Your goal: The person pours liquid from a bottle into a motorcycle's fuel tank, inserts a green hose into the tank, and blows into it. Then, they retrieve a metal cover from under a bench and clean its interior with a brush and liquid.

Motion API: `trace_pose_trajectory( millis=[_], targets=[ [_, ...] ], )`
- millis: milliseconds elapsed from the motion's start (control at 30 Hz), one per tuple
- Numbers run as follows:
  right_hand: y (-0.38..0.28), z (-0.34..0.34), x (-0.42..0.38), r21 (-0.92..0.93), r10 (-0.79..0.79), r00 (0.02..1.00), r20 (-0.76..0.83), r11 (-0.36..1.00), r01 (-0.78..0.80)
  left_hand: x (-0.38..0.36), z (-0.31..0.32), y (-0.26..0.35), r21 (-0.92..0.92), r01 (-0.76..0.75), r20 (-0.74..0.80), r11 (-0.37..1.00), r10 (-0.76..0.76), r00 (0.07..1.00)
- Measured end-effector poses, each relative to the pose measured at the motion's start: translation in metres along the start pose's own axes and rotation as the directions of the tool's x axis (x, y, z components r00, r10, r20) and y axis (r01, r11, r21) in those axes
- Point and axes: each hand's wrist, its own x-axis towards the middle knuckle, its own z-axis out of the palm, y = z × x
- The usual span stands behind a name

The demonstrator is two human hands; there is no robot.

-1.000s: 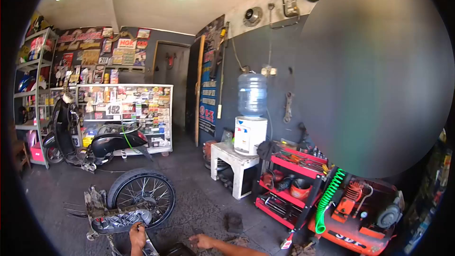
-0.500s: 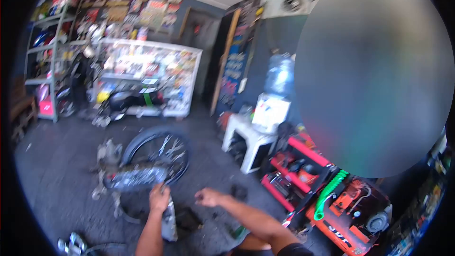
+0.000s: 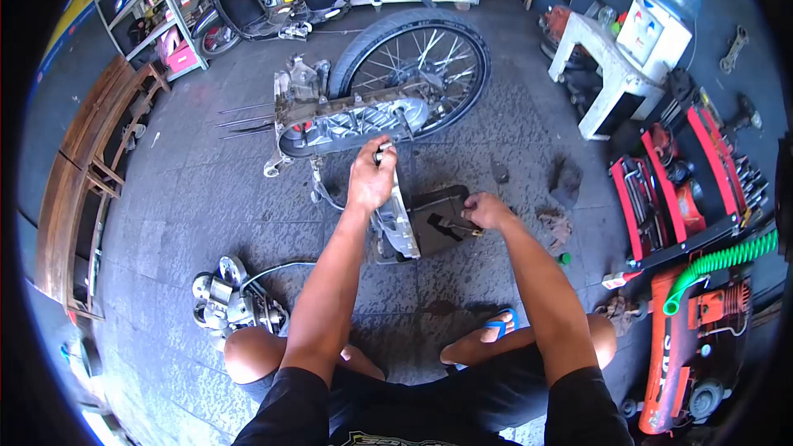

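Workshop floor (image 3: 157, 239), head view; clock positions read from the view's centre.
The left hand (image 3: 372, 175) curls at the upper end of a pale metal cover (image 3: 401, 230); the right hand (image 3: 489, 211), grip unclear, meets the 2 o'clock side of a black tray (image 3: 438, 244). Spoked wheel (image 3: 413, 74) at 12, long casing (image 3: 355, 122) before it; white stool (image 3: 610, 56) at 2, red trolley (image 3: 667, 173) at 3, orange compressor (image 3: 663, 343) at 4.

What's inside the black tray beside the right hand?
The tray holds a brush-like tool. The right hand covers part of the tray's right rim, and whatever lies directly beneath the tool is hidden.
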Motion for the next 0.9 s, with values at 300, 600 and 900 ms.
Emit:
trace_pose_trajectory(
  millis=[300,600,900],
  targets=[
    [0.049,0.016,-0.003,-0.303,0.171,0.981,-0.097,0.933,-0.192,-0.002,0.012,0.003,0.026,-0.085,0.025,0.996,0.084,0.996],
    [-0.03,-0.147,-0.082,0.143,-0.161,0.561,-0.812,0.877,0.459,-0.003,0.015,0.008,-0.007,-0.032,0.052,0.999,0.032,0.998],
    [-0.016,-0.197,-0.115,0.862,-0.193,0.888,-0.418,0.224,0.454,-0.001,0.014,0.002,-0.029,-0.092,0.005,0.995,0.092,0.996]
  ],
)
